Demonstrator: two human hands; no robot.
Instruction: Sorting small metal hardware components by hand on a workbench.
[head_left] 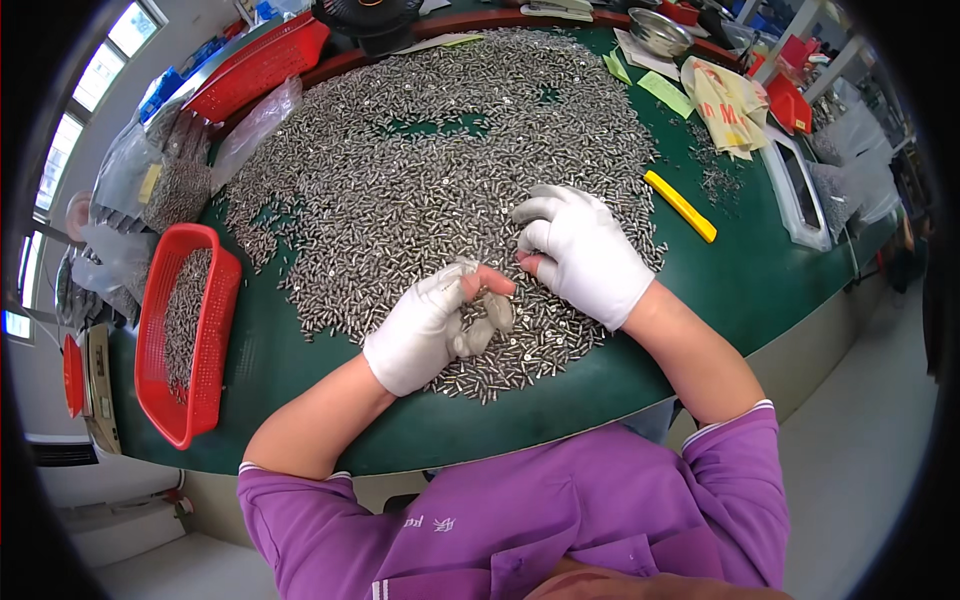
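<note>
A wide heap of small silvery metal pins (420, 190) covers the middle of the green table (330, 440). Over its near part is my left hand (425, 325), in a white glove with soiled fingers and bare skin showing at one finger. Its fingers are curled, palm partly turned up; what lies in them cannot be made out. Just to the right and slightly farther away, my right hand (590, 255), also gloved, has its fingers bent down onto the pins. A bare fingertip pokes out toward my left hand. Anything it pinches is too small to name.
At the left stands a red plastic basket (222, 330) partly filled with pins. Another red basket (265, 65) sits far left beside bagged pins (180, 170). On the right lie a yellow bar (682, 207), a pale printed bag (725, 105) and a white-framed tray (797, 190). A metal bowl (660, 33) is far back.
</note>
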